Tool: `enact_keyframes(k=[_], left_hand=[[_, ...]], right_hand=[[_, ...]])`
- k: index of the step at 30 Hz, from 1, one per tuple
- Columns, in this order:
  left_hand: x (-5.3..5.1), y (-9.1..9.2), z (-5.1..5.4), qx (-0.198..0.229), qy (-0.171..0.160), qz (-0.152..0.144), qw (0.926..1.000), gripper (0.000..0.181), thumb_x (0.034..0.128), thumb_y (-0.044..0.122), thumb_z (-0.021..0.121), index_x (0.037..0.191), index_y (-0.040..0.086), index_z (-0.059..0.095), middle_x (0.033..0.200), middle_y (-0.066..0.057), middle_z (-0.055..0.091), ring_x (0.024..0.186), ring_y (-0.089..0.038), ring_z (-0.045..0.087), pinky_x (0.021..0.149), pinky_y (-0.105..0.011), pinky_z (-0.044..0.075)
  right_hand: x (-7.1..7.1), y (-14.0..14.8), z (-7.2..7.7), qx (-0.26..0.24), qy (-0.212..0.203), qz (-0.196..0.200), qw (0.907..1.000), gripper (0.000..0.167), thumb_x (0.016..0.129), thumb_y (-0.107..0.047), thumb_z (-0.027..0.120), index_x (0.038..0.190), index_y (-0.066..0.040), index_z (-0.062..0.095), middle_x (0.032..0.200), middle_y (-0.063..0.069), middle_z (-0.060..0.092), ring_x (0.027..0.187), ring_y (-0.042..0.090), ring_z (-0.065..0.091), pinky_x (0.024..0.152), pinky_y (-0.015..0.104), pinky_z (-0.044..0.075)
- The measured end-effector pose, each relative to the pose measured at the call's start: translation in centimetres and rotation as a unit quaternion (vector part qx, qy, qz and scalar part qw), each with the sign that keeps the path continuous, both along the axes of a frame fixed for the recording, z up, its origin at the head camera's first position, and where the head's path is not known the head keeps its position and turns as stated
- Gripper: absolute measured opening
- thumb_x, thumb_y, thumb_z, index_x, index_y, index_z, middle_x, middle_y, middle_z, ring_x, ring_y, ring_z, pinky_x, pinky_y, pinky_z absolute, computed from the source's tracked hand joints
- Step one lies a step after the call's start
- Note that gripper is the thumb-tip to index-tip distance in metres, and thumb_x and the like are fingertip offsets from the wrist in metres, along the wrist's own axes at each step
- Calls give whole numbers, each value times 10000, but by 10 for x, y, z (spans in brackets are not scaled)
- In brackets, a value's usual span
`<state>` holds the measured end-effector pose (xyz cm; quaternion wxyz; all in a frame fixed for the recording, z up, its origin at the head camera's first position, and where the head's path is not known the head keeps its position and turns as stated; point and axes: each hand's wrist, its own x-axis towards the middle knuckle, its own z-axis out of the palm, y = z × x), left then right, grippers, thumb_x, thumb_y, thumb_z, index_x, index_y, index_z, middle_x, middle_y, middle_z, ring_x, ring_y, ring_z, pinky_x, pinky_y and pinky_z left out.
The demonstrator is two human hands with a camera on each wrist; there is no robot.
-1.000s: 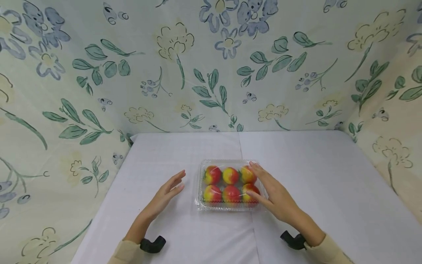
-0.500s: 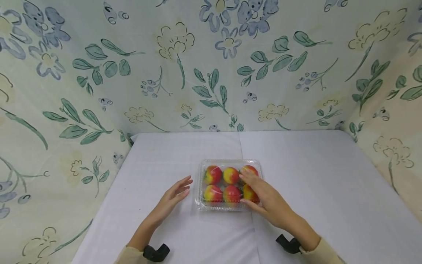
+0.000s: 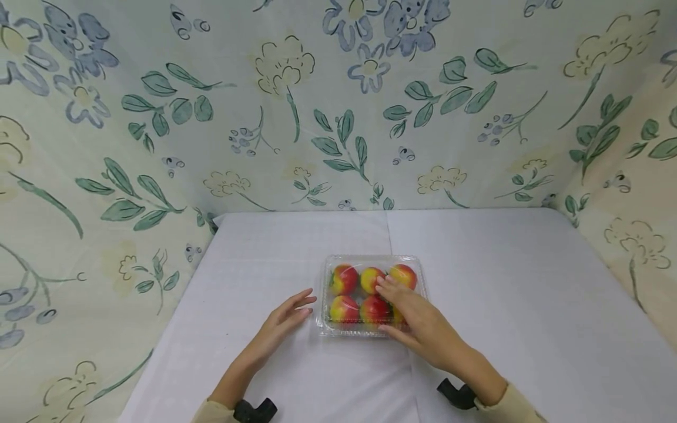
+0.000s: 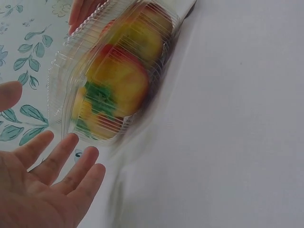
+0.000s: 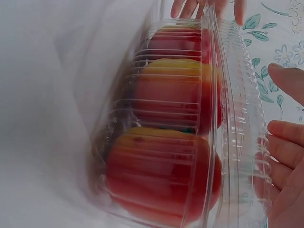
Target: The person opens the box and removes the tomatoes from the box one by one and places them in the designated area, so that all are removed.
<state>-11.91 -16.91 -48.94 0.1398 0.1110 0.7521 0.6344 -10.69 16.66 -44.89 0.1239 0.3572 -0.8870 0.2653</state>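
Note:
A clear plastic clamshell box (image 3: 324,323) lies on the white cloth in the head view, its lid down. Inside it sit several red-and-yellow fruits (image 3: 344,309), and one shows green leaves in the left wrist view. My left hand (image 3: 282,326) is just off the box's left side, its fingers extended and apart from the plastic in the left wrist view (image 4: 52,185). Over the right part of the lid is my right hand (image 3: 423,323), fingers extended, covering some of the fruit. Whether it touches the lid I cannot tell. Both hands hold nothing.
A white cloth (image 3: 518,282) covers the table, with a seam running down its middle. Flower-patterned fabric (image 3: 338,117) hangs behind and at both sides. Black curved pieces (image 3: 458,393) sit at both wrists.
My left hand has come rightward, closer to the box. My right hand has moved left and slightly down, further over the lid. The box has stayed in place.

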Motion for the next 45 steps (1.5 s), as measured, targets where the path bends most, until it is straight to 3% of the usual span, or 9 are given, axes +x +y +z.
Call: enact_keyframes(k=[3,9,17,25,30,33,39,43,45], left_hand=[[1,1,0,244,-194,-81,9995,553,1042,260,525,1539,79,363,1469,-169,480,1331,-337,479,1101,-380,402],[4,4,-1,714,-517,-21,9961,560,1040,241,531,1534,46,356,1449,-205,470,1305,-340,491,1109,-459,381],[7,5,-1,1176,-893,126,9889,567,1017,173,577,1515,-1,370,1428,-231,467,1270,-283,521,1090,-411,410],[10,6,-5,1445,-1170,108,9825,567,1008,148,593,1497,-41,378,1418,-222,468,1239,-210,541,1072,-399,433],[11,7,-8,1590,-1314,126,9784,560,1000,126,602,1490,-43,390,1405,-206,485,1239,-205,542,1050,-367,458],[11,8,-9,1656,-1374,94,9765,558,1001,115,595,1492,-45,383,1410,-207,476,1246,-218,536,1045,-360,464],[13,7,-12,1654,-1405,-21,9762,542,1011,112,578,1493,-44,384,1448,-222,444,1260,-220,529,1047,-353,461],[14,7,-14,1655,-1399,-124,9762,545,1016,111,572,1494,-54,371,1451,-225,443,1263,-225,530,1053,-356,455],[14,6,-15,1636,-1393,-177,9765,544,1019,106,568,1495,-57,363,1448,-224,446,1270,-231,528,1055,-357,451]], right_hand=[[1,-2,-2,-11,135,74,9999,777,863,-301,793,1511,-86,423,1576,45,368,1441,240,337,1170,362,296],[0,-4,-8,1,449,252,9987,778,883,-381,759,1509,-69,419,1576,82,363,1438,259,341,1190,307,233],[-1,-7,-12,93,672,370,9970,825,812,-276,830,1495,-49,427,1561,113,380,1428,293,353,1202,348,221],[-3,-7,-15,184,890,415,9950,761,866,-363,781,1467,-27,458,1527,140,425,1409,312,381,1199,373,238],[-2,-7,-14,227,885,406,9950,769,836,-334,808,1454,-21,472,1528,135,426,1408,314,381,1198,381,241],[-2,-7,-14,265,930,398,9945,724,893,-396,749,1448,-18,477,1526,137,428,1405,316,386,1196,382,247],[-3,-8,-16,293,1046,390,9933,697,999,-550,462,1444,-14,483,1515,148,441,1400,319,393,1197,372,241],[-3,-8,-18,330,1100,389,9926,693,1005,-549,441,1442,-12,486,1505,153,452,1400,318,393,1198,369,238],[-3,-8,-18,338,1091,399,9927,681,997,-527,504,1443,-13,484,1507,150,451,1402,316,390,1199,367,235]])
